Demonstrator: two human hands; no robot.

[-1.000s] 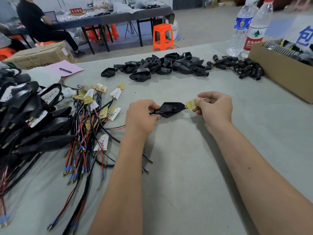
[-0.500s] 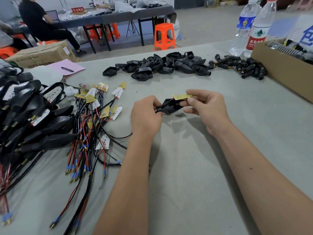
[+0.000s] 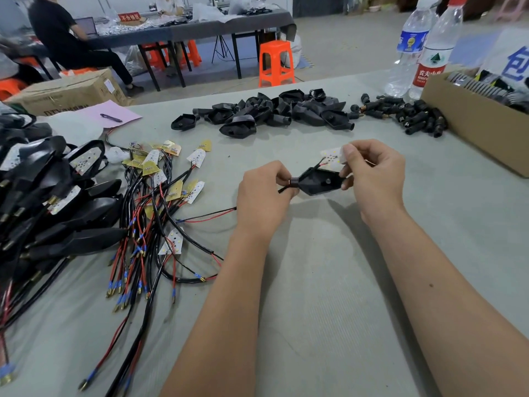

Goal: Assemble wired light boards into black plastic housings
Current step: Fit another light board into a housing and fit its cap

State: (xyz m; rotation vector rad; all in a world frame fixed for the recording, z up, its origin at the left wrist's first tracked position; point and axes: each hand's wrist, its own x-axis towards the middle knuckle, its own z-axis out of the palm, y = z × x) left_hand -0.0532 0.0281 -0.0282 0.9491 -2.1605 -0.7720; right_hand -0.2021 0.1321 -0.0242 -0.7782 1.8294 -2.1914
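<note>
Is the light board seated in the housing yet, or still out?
Out. The right hand pinches the light board above the housing, only its wires entering.

Grey fabric-covered work table (image 3: 329,296). Lying on it: a heap of empty black plastic housings (image 3: 266,111); small black cylindrical connectors (image 3: 412,116); a bundle of red-and-black wired light boards (image 3: 160,202); assembled black units (image 3: 43,202); a pink paper sheet (image 3: 114,113); a brown cardboard box (image 3: 472,121); two clear plastic water bottles (image 3: 423,53).
</note>
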